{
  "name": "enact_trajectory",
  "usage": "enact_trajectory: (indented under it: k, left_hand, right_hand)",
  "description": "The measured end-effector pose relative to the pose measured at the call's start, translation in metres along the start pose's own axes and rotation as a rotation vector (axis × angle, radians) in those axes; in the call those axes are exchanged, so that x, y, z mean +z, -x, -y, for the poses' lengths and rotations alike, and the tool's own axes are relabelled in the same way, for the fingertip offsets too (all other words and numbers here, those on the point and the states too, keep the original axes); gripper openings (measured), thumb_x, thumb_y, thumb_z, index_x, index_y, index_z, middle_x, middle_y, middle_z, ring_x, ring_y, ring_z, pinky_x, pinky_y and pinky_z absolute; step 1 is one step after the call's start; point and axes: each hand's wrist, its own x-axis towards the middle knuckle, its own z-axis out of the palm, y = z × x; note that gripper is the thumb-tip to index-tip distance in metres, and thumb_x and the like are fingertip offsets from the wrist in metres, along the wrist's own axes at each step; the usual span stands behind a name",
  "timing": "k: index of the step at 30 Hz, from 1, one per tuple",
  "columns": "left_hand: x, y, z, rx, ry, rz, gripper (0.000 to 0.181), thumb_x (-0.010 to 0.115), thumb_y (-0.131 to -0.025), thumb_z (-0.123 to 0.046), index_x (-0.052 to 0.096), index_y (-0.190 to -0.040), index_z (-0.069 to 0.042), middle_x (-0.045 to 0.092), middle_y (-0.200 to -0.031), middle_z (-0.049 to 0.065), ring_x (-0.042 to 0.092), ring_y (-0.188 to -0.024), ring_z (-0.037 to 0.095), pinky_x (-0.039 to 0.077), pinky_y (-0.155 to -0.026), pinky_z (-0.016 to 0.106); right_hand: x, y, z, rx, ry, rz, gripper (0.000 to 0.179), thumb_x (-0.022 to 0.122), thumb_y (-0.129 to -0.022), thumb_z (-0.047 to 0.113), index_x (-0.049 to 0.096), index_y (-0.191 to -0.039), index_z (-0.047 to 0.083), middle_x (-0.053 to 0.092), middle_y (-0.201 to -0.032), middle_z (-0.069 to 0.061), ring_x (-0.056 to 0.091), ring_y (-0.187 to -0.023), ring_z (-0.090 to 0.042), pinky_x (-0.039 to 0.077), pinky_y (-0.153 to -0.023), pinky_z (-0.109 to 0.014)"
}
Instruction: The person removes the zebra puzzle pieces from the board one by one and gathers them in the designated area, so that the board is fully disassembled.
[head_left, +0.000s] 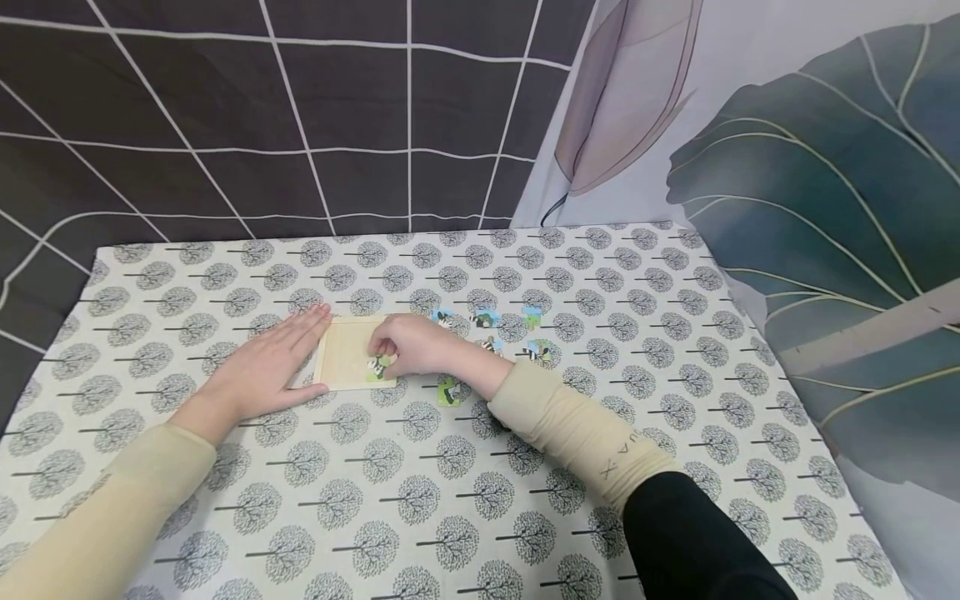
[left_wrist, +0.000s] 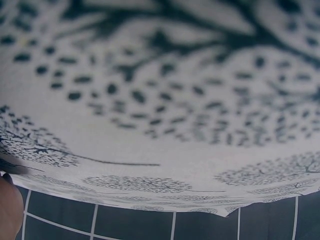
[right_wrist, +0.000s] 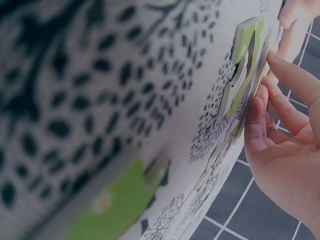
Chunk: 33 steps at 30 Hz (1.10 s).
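A shallow light-wood puzzle tray (head_left: 347,346) lies on the patterned cloth in the head view. My left hand (head_left: 270,367) lies flat along its left edge, fingers extended and thumb apart at the lower corner. Over the tray's right side, my right hand (head_left: 420,343) pinches a green puzzle piece with a panda picture (head_left: 377,367) at the lower right corner. In the right wrist view, the right hand (right_wrist: 287,137) has its fingertips bent in at the tray; the held piece cannot be made out there. Only a sliver of the left hand (left_wrist: 9,212) shows in the left wrist view.
Right of the tray lies a loose green puzzle piece (head_left: 448,392). Several more lie farther back, among them a blue-green piece (head_left: 485,318) and a green one (head_left: 532,317); the right forearm partly covers this group. A tree-print cloth (head_left: 457,533) covers the table, with a dark gridded curtain (head_left: 352,100) behind.
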Motion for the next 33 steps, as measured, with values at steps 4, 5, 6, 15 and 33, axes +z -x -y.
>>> enact_trajectory:
  k: [4,5,6,15,33]
  left_hand:
    - [0.0007,0.0002,0.0004,0.002,-0.002,-0.004,0.102,0.064,-0.098,-0.058,0.021,-0.168,0.001,0.024,-0.175,0.022,0.028,-0.162,0.04,0.032,-0.131,0.055]
    - [0.0008,0.0001,0.0004,0.001,-0.002,-0.006,0.101,0.064,-0.098,-0.058,0.022,-0.168,0.001,0.024,-0.175,0.022,0.028,-0.162,0.04,0.032,-0.131,0.055]
    - [0.0008,0.0001,0.0004,0.002,-0.002,-0.007,0.101,0.064,-0.098,-0.058,0.022,-0.168,0.001,0.024,-0.175,0.022,0.028,-0.162,0.04,0.032,-0.131,0.054]
    - [-0.0002,0.0001,-0.0003,0.001,-0.002,0.004,0.101,0.064,-0.098,-0.059,0.021,-0.168,0.001,0.024,-0.175,0.022,0.028,-0.162,0.041,0.033,-0.13,0.055]
    - [-0.0013,-0.0001,0.0011,0.0,-0.005,0.012,0.102,0.063,-0.098,-0.059,0.02,-0.168,0.001,0.023,-0.176,0.022,0.028,-0.162,0.041,0.034,-0.129,0.057]
  right_hand:
    - [0.0003,0.0003,0.001,-0.006,0.035,0.004,0.035,0.086,-0.088,0.012,0.076,-0.121,0.008,0.074,-0.114,-0.004,0.066,-0.103,-0.013,0.054,-0.093,-0.016]
    - [0.0003,0.0004,0.0011,-0.008,0.041,0.006,0.035,0.086,-0.088,0.013,0.076,-0.121,0.008,0.073,-0.113,-0.004,0.065,-0.103,-0.013,0.054,-0.093,-0.016]
    - [0.0003,0.0006,0.0012,-0.011,0.046,0.007,0.034,0.086,-0.088,0.013,0.076,-0.12,0.008,0.073,-0.113,-0.004,0.065,-0.103,-0.013,0.054,-0.093,-0.017]
    - [0.001,0.0016,0.001,-0.033,0.076,0.019,0.031,0.083,-0.09,0.013,0.076,-0.12,0.007,0.071,-0.115,-0.005,0.064,-0.105,-0.014,0.054,-0.097,-0.02]
    - [-0.0009,-0.0014,0.0036,-0.097,0.0,-0.08,0.009,0.077,-0.094,0.005,0.078,-0.103,0.01,0.075,-0.104,-0.003,0.068,-0.094,-0.011,0.053,-0.085,-0.012]
